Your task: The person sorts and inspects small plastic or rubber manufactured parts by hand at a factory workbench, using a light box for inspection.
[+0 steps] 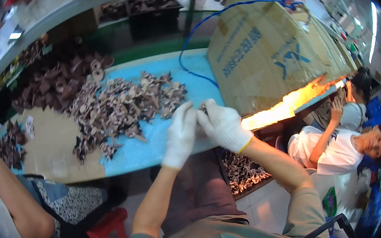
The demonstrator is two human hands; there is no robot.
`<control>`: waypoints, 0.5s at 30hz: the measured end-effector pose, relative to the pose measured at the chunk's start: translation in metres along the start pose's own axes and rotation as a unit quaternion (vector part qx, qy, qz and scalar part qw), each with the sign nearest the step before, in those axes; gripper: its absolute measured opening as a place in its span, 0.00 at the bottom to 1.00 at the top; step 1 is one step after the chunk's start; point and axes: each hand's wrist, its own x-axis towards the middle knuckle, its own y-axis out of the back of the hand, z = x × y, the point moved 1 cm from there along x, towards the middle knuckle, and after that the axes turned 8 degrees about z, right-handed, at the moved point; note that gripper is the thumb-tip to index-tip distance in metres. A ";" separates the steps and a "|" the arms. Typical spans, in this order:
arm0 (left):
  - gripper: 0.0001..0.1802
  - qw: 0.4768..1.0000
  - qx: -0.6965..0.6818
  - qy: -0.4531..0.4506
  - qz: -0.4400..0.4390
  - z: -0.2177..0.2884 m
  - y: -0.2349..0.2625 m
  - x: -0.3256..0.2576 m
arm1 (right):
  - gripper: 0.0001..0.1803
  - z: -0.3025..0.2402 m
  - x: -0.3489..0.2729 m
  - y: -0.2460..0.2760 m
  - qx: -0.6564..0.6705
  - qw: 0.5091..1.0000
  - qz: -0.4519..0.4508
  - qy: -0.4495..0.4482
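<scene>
Both my hands wear white knit gloves and meet at the front edge of the blue work surface. My right hand (222, 121) is closed in a pinch, with a small dark piece (204, 110) showing at its fingertips. Beside it, my left hand (180, 135) has its fingers pressed together; whatever they hold is hidden. A pile of small brown and patterned pieces (125, 100) lies just beyond my left hand. Close to the right of my right hand, a long orange flame (277, 113) stretches along the foot of a cardboard box.
The large cardboard box (259, 59) stands at the right, with a blue cable (189, 27) looping past it. Dark brown pointed pieces (57, 82) are heaped at the far left. A tray of pieces (243, 171) sits below. Other people (328, 150) sit at right and left.
</scene>
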 end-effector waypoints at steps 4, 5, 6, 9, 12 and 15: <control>0.23 0.967 -0.130 0.202 -0.084 0.009 0.050 -0.020 | 0.19 -0.043 -0.004 -0.008 -0.040 0.993 -0.084 0.070; 0.22 0.981 -0.035 0.185 -0.055 0.023 0.056 -0.015 | 0.18 -0.048 0.000 -0.016 -0.022 0.996 -0.083 0.036; 0.21 0.994 0.029 0.103 -0.033 0.022 0.066 -0.009 | 0.18 -0.053 0.008 -0.012 0.019 0.996 -0.086 0.006; 0.17 0.981 0.175 -0.076 0.046 0.062 0.048 0.009 | 0.32 -0.039 0.027 -0.038 0.101 0.992 0.067 -0.044; 0.17 0.875 0.406 -0.260 0.051 0.056 0.081 0.064 | 0.28 -0.036 0.006 0.001 0.222 0.942 0.246 -0.060; 0.18 0.725 0.618 -0.295 0.080 0.037 0.115 0.088 | 0.22 0.004 -0.067 0.047 0.224 0.957 -0.162 -0.086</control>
